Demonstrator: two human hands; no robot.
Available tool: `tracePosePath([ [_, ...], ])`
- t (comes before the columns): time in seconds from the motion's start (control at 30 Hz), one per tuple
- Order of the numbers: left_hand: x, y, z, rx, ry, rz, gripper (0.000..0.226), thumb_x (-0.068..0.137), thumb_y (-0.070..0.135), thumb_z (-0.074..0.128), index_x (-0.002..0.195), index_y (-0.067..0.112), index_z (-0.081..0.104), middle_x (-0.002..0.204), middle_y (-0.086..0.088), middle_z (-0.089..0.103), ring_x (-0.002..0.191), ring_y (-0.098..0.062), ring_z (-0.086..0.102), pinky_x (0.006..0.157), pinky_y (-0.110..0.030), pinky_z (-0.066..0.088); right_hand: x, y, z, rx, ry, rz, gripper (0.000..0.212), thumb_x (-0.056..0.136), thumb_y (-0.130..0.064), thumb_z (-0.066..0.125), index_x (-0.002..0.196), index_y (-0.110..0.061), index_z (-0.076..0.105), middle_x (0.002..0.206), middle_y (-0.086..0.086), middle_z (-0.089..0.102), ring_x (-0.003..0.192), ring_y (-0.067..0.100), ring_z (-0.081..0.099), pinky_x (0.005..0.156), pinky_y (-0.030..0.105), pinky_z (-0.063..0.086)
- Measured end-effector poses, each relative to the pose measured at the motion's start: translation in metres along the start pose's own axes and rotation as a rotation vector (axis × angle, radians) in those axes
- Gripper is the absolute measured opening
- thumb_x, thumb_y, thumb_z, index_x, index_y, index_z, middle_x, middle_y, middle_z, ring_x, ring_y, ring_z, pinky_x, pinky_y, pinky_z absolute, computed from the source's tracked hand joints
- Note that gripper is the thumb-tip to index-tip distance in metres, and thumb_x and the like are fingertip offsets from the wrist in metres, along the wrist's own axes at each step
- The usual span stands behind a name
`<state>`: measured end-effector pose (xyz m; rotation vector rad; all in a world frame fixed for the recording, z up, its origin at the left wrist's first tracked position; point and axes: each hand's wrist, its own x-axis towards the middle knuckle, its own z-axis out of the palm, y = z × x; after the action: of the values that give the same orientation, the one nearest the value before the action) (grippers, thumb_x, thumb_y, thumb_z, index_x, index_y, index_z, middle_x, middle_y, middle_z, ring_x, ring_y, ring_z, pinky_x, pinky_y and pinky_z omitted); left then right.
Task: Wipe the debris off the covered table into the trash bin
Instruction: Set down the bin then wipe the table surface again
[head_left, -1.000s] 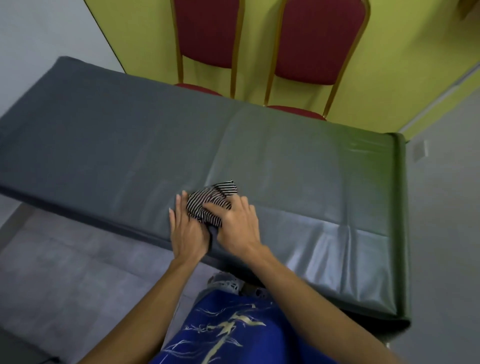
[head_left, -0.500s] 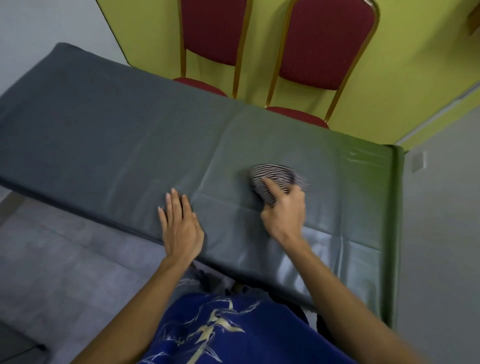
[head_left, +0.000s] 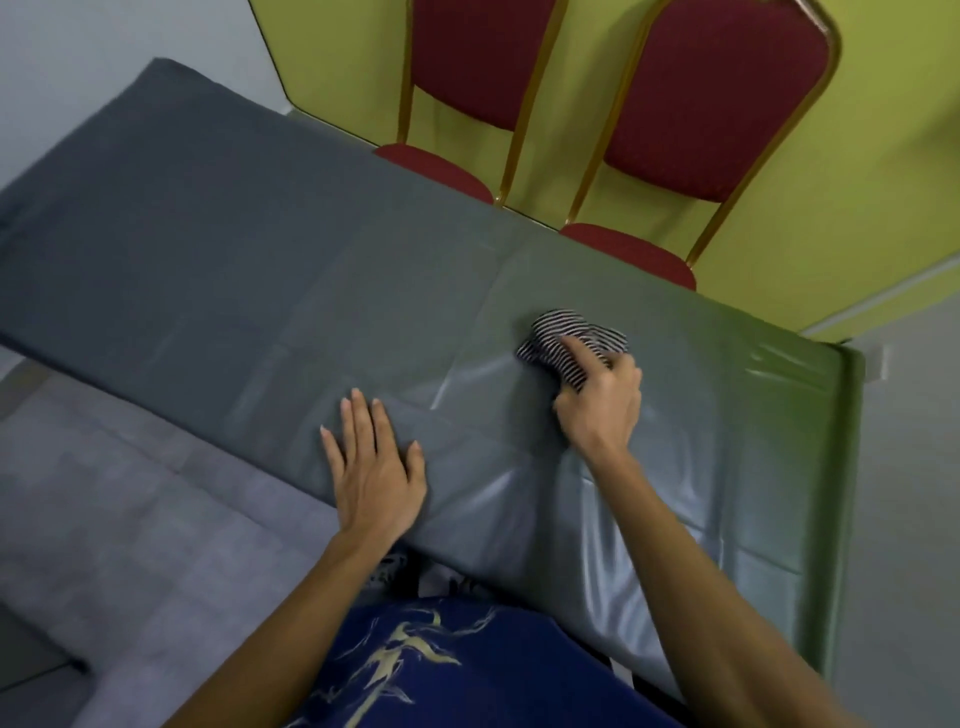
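A long table under a shiny grey-green cover fills the middle of the head view. My right hand grips a bunched black-and-white striped cloth and presses it onto the cover right of centre, index finger stretched over it. My left hand lies flat near the table's front edge, fingers spread, holding nothing. The cover is creased between the two hands. I can make out no debris on the cover, and no trash bin is in view.
Two red padded chairs with gold frames stand behind the far edge against a yellow-green wall. The table's right end is close to my right hand. Grey floor lies to the left below.
One second ago both hands held the cloth at the front edge. My right hand carried it away to the right and further onto the table; my left hand let go and stayed flat on the cover.
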<state>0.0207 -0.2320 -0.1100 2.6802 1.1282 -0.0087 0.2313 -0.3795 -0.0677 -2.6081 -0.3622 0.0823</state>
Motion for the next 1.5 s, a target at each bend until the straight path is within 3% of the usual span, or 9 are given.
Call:
tracePosePath([
  [0.1, 0.024, 0.002, -0.008, -0.006, 0.029, 0.032, 0.075, 0.094, 0.044, 0.023, 0.154, -0.001, 0.018, 0.165, -0.017, 0.005, 0.153, -0.028, 0.001, 0.122, -0.052, -0.009, 0.019, -0.030, 0.006, 0.091, 0.037, 0.058, 0.061, 0.077, -0.012, 0.064, 0.132, -0.040, 0.060, 0.122, 0.013, 0.050, 0.113, 0.037, 0.049, 0.096, 0.045, 0.047],
  [0.3, 0.037, -0.001, 0.004, 0.046, -0.008, 0.046, 0.069, 0.098, 0.042, 0.025, 0.151, -0.001, 0.031, 0.163, -0.017, 0.016, 0.153, -0.027, 0.009, 0.122, -0.055, 0.010, -0.023, -0.094, 0.045, 0.008, -0.255, -0.543, 0.064, 0.068, -0.022, 0.069, 0.128, -0.044, 0.061, 0.131, 0.007, 0.054, 0.114, 0.031, 0.051, 0.089, 0.042, 0.050],
  [0.4, 0.035, -0.001, 0.003, 0.034, 0.030, 0.043, 0.067, 0.098, 0.041, 0.029, 0.149, -0.003, 0.033, 0.162, -0.018, 0.018, 0.153, -0.028, 0.011, 0.122, -0.055, 0.011, -0.004, -0.092, 0.048, -0.086, -0.335, -0.670, 0.064, 0.067, -0.026, 0.072, 0.127, -0.046, 0.061, 0.127, 0.004, 0.056, 0.106, 0.029, 0.052, 0.080, 0.039, 0.047],
  [0.5, 0.036, 0.001, 0.001, 0.012, 0.044, 0.043, 0.069, 0.099, 0.042, 0.030, 0.154, 0.001, 0.023, 0.164, -0.015, 0.014, 0.153, -0.027, 0.010, 0.122, -0.054, 0.012, 0.052, -0.073, 0.040, -0.168, -0.245, -0.624, 0.065, 0.070, -0.018, 0.068, 0.129, -0.044, 0.060, 0.125, 0.006, 0.057, 0.099, 0.034, 0.054, 0.079, 0.040, 0.049],
  [0.77, 0.035, 0.000, 0.001, 0.007, 0.012, 0.035, 0.069, 0.101, 0.043, 0.030, 0.156, 0.003, 0.017, 0.165, -0.013, 0.011, 0.153, -0.027, 0.008, 0.122, -0.053, 0.011, 0.178, -0.065, 0.009, -0.224, -0.158, -0.115, 0.064, 0.083, -0.010, 0.059, 0.136, -0.045, 0.054, 0.134, 0.014, 0.051, 0.122, 0.038, 0.045, 0.101, 0.050, 0.044],
  [0.9, 0.035, 0.001, -0.001, 0.002, 0.019, 0.038, 0.069, 0.100, 0.042, 0.033, 0.155, 0.002, 0.020, 0.164, -0.015, 0.013, 0.153, -0.028, 0.010, 0.121, -0.054, 0.013, 0.107, -0.084, 0.018, -0.017, -0.133, -0.182, 0.063, 0.077, -0.016, 0.063, 0.133, -0.043, 0.057, 0.139, 0.014, 0.052, 0.124, 0.037, 0.049, 0.103, 0.048, 0.046],
  [1.07, 0.035, 0.002, -0.002, 0.044, -0.012, 0.043, 0.070, 0.099, 0.042, 0.031, 0.155, 0.002, 0.020, 0.164, -0.015, 0.012, 0.153, -0.028, 0.009, 0.121, -0.054, 0.013, -0.028, -0.085, 0.030, -0.018, -0.284, -0.401, 0.063, 0.067, -0.024, 0.060, 0.126, -0.047, 0.060, 0.120, 0.002, 0.058, 0.099, 0.029, 0.055, 0.084, 0.039, 0.052],
  [1.33, 0.036, 0.001, 0.001, 0.023, -0.048, 0.038, 0.069, 0.101, 0.043, 0.023, 0.155, 0.002, 0.016, 0.165, -0.013, 0.007, 0.154, -0.026, 0.003, 0.122, -0.055, 0.009, -0.070, 0.011, -0.012, -0.058, 0.007, 0.114, 0.075, 0.068, -0.008, 0.068, 0.137, -0.036, 0.055, 0.109, 0.017, 0.053, 0.093, 0.040, 0.053, 0.075, 0.045, 0.053],
  [1.5, 0.036, -0.009, -0.005, -0.072, -0.047, 0.078, 0.067, 0.097, 0.034, 0.020, 0.155, 0.000, 0.017, 0.165, -0.015, 0.005, 0.153, -0.028, 0.000, 0.121, -0.057, 0.002, -0.100, -0.024, -0.007, -0.017, 0.020, 0.004, 0.072, 0.066, -0.008, 0.063, 0.134, -0.032, 0.057, 0.101, 0.014, 0.053, 0.086, 0.038, 0.052, 0.072, 0.042, 0.050],
])
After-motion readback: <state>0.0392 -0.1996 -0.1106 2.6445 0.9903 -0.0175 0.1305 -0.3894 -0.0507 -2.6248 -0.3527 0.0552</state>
